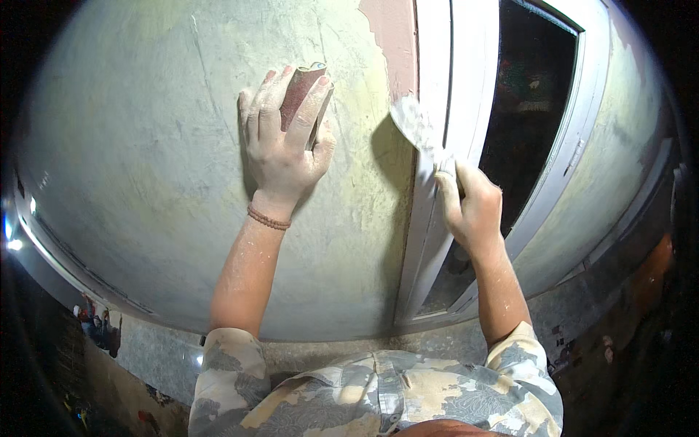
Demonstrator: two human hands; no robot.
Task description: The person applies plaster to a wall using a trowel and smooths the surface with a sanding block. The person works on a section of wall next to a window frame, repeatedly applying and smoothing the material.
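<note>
Sandpaper (295,99) in the left hand (282,164), scraper (413,122) in the right hand (477,207)

The sandpaper is in the upper middle of the frame, slightly left of centre, a folded, dark red-brown piece under the left hand, against the wall (145,160). Its long axis runs roughly up and down the picture, leaning a little right at the top, where a curled edge shows. The scraper is right of centre; its long axis slants, with the blade pointing to the upper left and the handle end toward the lower right.

The left hand is clamped on the sandpaper, its fingers spread across the front; the right hand is closed around the scraper's handle. The two hands are well apart.

Fingers cover part of the sandpaper, and its back is out of sight. The fist hides most of the handle. Whether the blade touches the wall or the white frame (466,80) behind it, I cannot tell. The frame is cut off at the top edge, and the lower corners of the picture are dark and hard to make out.

Counted: two hands, one sandpaper, one scraper, one beaded bracelet (268,218), on the left wrist, and one patterned shirt (429,386).
</note>
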